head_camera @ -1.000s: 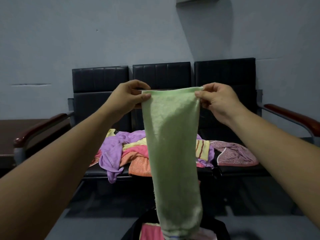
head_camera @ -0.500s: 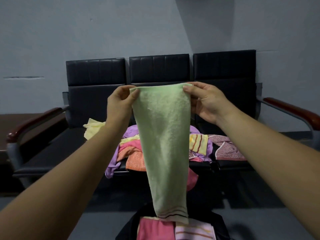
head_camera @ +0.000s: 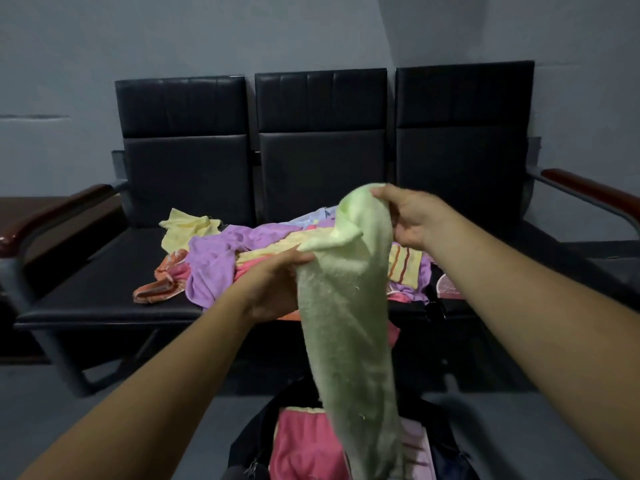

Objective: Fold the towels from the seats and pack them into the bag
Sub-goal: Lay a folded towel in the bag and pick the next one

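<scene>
2 hands, left hand (head_camera: 277,289) and right hand (head_camera: 408,216), grip 1 pale green terry towel (head_camera: 346,323) above 1 open black bag (head_camera: 249,441); 3 black padded seats (head_camera: 104,289) behind.

Pale green towel (head_camera: 346,306) held up in both hands, top edge bunched and draped, lower end hanging into open black bag (head_camera: 249,441) on floor. Pink folded towel (head_camera: 304,445) already inside bag. Loose pile of towels (head_camera: 221,258) (purple, yellow, orange, pink, striped) heaped on middle of black three-seat bench (head_camera: 104,299)
</scene>
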The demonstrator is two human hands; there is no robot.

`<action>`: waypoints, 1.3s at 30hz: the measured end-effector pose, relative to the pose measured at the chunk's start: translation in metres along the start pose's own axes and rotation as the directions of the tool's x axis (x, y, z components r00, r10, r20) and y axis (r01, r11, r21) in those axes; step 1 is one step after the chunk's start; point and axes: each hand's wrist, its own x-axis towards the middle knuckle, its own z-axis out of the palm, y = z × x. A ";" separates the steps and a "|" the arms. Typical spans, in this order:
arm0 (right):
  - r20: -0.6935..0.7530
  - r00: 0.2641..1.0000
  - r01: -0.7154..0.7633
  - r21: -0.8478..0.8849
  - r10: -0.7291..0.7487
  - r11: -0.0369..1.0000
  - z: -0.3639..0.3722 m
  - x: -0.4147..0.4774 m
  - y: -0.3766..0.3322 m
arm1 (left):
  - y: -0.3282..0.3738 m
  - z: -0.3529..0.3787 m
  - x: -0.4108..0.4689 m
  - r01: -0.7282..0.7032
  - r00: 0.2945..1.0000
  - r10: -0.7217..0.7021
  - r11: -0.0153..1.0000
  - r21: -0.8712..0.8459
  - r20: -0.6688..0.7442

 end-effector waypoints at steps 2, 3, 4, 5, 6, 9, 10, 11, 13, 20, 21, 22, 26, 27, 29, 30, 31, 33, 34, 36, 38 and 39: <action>-0.009 0.995 -0.098 -0.024 0.098 0.995 -0.010 0.007 0.023 | -0.003 0.011 0.003 -0.043 0.999 0.041 0.990 -0.135 -0.023; 0.023 0.990 -0.141 -0.033 0.142 0.989 -0.014 0.007 0.034 | -0.004 0.016 0.006 -0.088 0.996 0.081 0.977 -0.195 -0.045; 0.074 0.980 -0.184 -0.032 0.186 0.982 -0.016 0.008 0.046 | -0.004 0.021 0.009 -0.125 0.992 0.113 0.961 -0.249 -0.061; 0.133 0.964 -0.231 -0.007 0.230 0.973 -0.018 0.008 0.057 | -0.004 0.023 0.013 -0.164 0.986 0.145 0.939 -0.302 -0.085; 0.195 0.946 -0.272 0.032 0.261 0.962 -0.020 0.008 0.067 | -0.004 0.025 0.016 -0.194 0.980 0.166 0.915 -0.355 -0.108; 0.348 0.896 -0.343 0.151 0.275 0.927 -0.026 0.006 0.097 | -0.004 0.017 0.025 -0.258 0.964 0.194 0.855 -0.450 -0.184; 0.361 0.891 -0.349 0.160 0.274 0.923 -0.028 0.004 0.105 | -0.003 0.013 0.028 -0.266 0.959 0.188 0.851 -0.452 -0.212; 0.371 0.892 -0.329 0.139 0.259 0.934 -0.030 0.003 0.113 | -0.004 0.007 0.030 -0.268 0.955 0.178 0.857 -0.440 -0.236; 0.361 0.910 -0.248 0.076 0.205 0.966 -0.032 0.000 0.123 | -0.004 -0.002 0.032 -0.232 0.954 0.133 0.894 -0.384 -0.268; 0.227 0.973 -0.093 0.176 0.052 0.980 -0.011 0.003 0.121 | -0.024 -0.045 0.026 -0.022 0.957 0.023 1.000 0.007 -0.288; 0.205 0.978 -0.089 0.206 0.046 0.974 -0.008 0.004 0.119 | -0.028 -0.050 0.025 -0.002 0.965 0.024 0.996 0.084 -0.260; 0.195 0.980 -0.090 0.232 0.044 0.968 -0.007 0.006 0.117 | -0.032 -0.053 0.023 0.017 0.972 0.018 0.989 0.147 -0.232; 0.186 0.977 -0.149 0.270 0.101 0.951 -0.007 0.008 0.108 | -0.058 -0.052 0.018 0.143 0.988 -0.112 0.928 0.345 -0.108; 0.185 0.976 -0.168 0.279 0.118 0.946 -0.008 0.009 0.106 | -0.064 -0.048 0.018 0.166 0.984 -0.124 0.891 0.422 -0.126; 0.170 0.975 -0.187 0.284 0.143 0.940 -0.011 0.010 0.101 | -0.068 -0.042 0.020 0.160 0.969 -0.049 0.872 0.463 -0.242; 0.153 0.976 -0.191 0.277 0.153 0.942 -0.014 0.012 0.100 | -0.067 -0.040 0.021 0.134 0.957 -0.001 0.889 0.438 -0.290; 0.130 0.978 -0.190 0.261 0.160 0.947 -0.018 0.014 0.098 | -0.065 -0.040 0.023 0.095 0.949 0.034 0.916 0.390 -0.312; 0.076 0.985 -0.168 0.227 0.155 0.959 -0.025 0.018 0.097 | -0.060 -0.036 0.023 0.030 0.945 0.053 0.969 0.247 -0.323; 0.050 0.989 -0.147 0.234 0.139 0.961 -0.028 0.019 0.097 | -0.058 -0.034 0.022 0.009 0.941 0.052 0.984 0.178 -0.334; 0.070 0.991 -0.133 0.296 0.117 0.946 -0.034 0.017 0.101 | -0.054 -0.026 0.022 -0.038 0.936 0.063 0.996 0.078 -0.347; 0.203 0.970 -0.198 0.336 0.135 0.921 -0.038 0.013 0.109 | -0.050 -0.017 0.023 -0.070 0.929 0.062 0.998 -0.008 -0.365; 0.281 0.947 -0.244 0.308 0.157 0.919 -0.039 0.011 0.114 | -0.049 -0.014 0.023 -0.078 0.928 0.052 0.995 -0.056 -0.370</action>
